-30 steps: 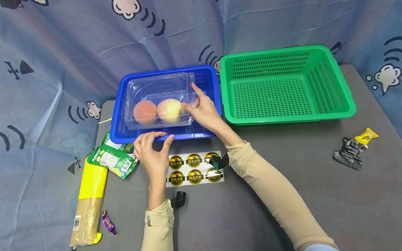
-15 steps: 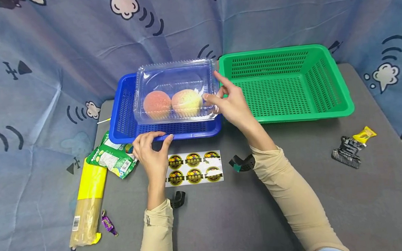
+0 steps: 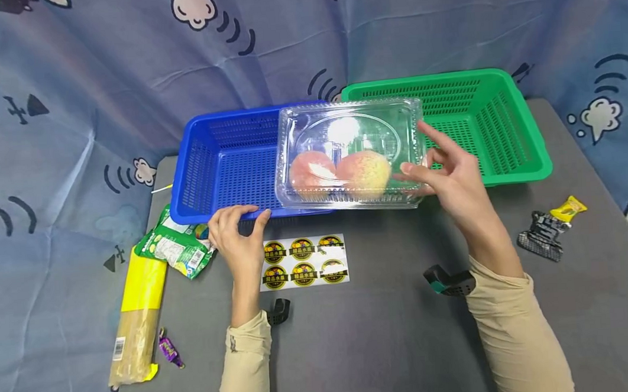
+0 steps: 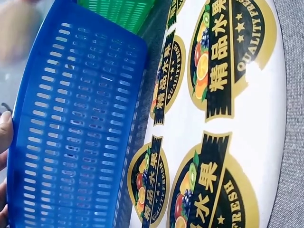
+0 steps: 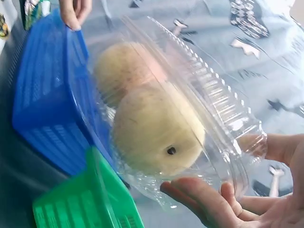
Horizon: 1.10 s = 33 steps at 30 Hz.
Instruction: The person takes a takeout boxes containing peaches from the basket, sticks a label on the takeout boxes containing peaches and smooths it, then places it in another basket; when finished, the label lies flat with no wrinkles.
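My right hand [image 3: 454,177] grips the right end of a clear plastic clamshell box [image 3: 344,114], thumb on one side and fingers on the other. Inside it lie two round peaches, a pinkish one [image 3: 312,175] and a yellowish one [image 3: 367,172]. The box hangs in the air over the right part of the blue basket [image 3: 249,176] and the left part of the green basket [image 3: 503,144]. At the blue basket's front rim, my left hand [image 3: 240,241] holds the edge; its fingertips [image 5: 71,21] also show over the rim in the right wrist view.
In front of the blue basket lies a sticker sheet [image 3: 303,263]. To the left are a green snack packet [image 3: 180,247], a yellow-topped long package [image 3: 139,317] and a purple candy [image 3: 170,348]. A black packet [image 3: 542,237] and yellow candy [image 3: 569,208] lie right.
My right hand has lifted the clamshell box with the peaches out of the blue basket and carried it right, towards the green basket. The left hand has stayed at the rim.
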### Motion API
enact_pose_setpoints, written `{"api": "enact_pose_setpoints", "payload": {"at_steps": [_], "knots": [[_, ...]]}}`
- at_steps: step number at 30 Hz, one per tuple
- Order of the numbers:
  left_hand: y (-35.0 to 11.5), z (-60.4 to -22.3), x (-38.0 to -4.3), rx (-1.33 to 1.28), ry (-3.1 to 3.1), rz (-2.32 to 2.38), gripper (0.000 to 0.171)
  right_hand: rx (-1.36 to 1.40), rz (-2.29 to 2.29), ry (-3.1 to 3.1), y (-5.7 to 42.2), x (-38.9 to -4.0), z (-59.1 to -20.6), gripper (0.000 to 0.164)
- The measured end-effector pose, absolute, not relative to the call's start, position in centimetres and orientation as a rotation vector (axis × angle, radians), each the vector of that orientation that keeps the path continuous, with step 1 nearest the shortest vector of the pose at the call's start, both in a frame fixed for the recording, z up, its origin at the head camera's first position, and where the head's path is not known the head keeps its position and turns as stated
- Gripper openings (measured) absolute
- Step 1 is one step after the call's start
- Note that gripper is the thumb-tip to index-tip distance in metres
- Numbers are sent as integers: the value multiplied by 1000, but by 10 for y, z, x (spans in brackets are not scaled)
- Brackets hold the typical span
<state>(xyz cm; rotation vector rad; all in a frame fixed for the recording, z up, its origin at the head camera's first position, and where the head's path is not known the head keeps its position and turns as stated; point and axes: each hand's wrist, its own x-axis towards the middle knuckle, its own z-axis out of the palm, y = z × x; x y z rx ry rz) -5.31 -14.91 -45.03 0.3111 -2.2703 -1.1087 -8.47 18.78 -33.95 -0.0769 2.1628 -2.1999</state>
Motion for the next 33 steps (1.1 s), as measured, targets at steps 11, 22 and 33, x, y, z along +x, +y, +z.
{"api": "enact_pose_setpoints", "payload": {"at_steps": [11,22,33], "knots": [[-149,-453,-52,284,-2240,-1119,28,-49,-2452,1969,250,-32,-355,71],[-150,-451,-52,284,-2226,-1113,31,-183,-2423,1898,285,3,-378,73],[-149,-451,-52,274,-2232,-1109,31,-103,-2451,1847,328,34,-412,77]]}}
